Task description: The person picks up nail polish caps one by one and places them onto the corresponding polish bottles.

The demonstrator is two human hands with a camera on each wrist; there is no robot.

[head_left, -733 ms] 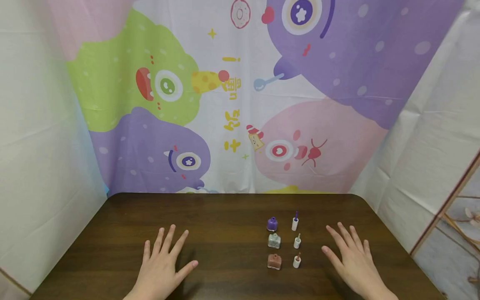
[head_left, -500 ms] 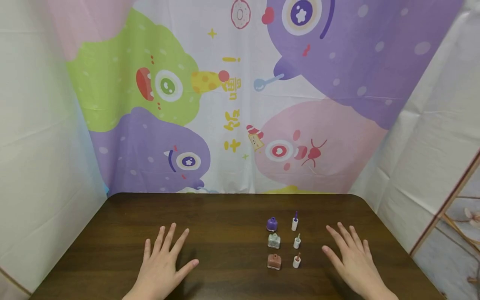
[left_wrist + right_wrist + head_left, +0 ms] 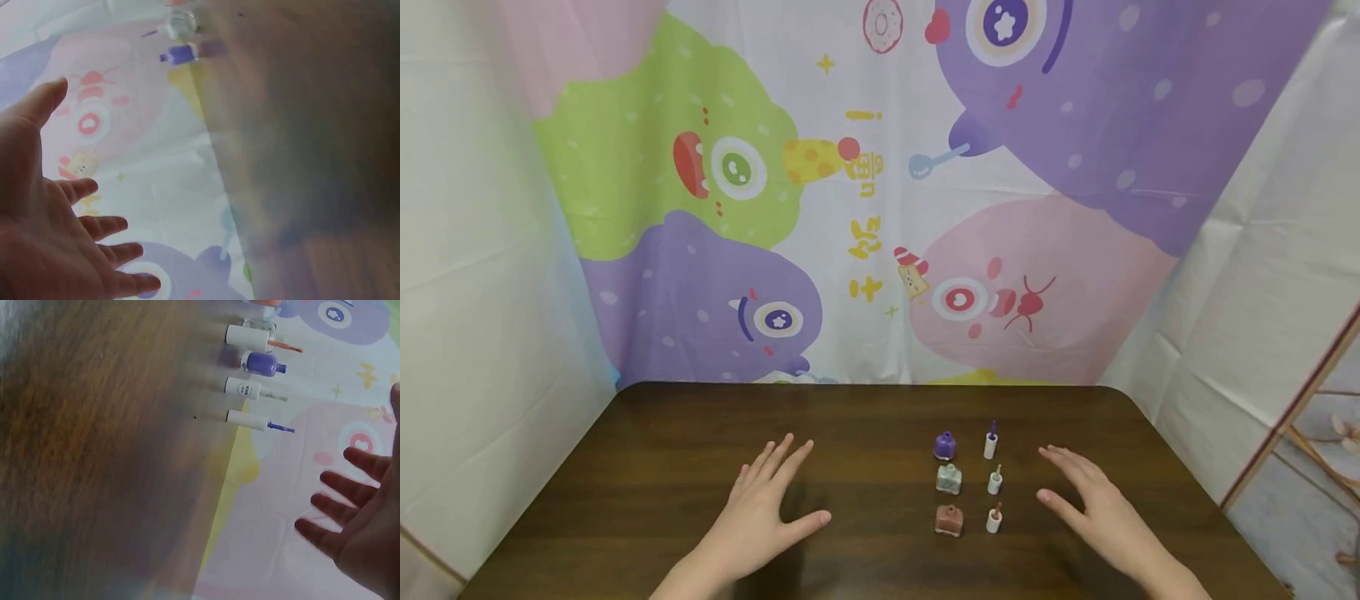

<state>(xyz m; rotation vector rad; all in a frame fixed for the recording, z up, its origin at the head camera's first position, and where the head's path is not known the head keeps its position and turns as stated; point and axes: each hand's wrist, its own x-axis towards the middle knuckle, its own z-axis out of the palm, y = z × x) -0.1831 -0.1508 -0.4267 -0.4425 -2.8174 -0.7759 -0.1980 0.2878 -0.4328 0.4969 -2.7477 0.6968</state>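
Three uncapped nail polish bottles stand in a column right of the table's middle: a purple bottle [image 3: 945, 447] at the back, a glittery silver bottle [image 3: 949, 480], and a brown-pink bottle [image 3: 949, 521] in front. Beside them, a matching column of white caps stands with brushes pointing up: the purple-brush cap [image 3: 991, 445], the silver-brush cap [image 3: 995, 482] and the brown-brush cap [image 3: 994, 520]. My left hand [image 3: 762, 508], fingers spread and holding nothing, is left of the bottles. To the right of the caps, my right hand [image 3: 1097, 504] has its fingers extended and holds nothing.
The dark wooden table [image 3: 625, 467] has rounded far corners. Behind it hangs a curtain [image 3: 880, 333] printed with cartoon monsters. Pale cloth [image 3: 490, 250] hangs on both sides, and a framed panel [image 3: 1300, 467] is at the right.
My left hand has moved right and a little forward, turning toward the bottles. My right hand has turned inward, its fingers drawn closer together. Bottles and caps keep their places on the table.
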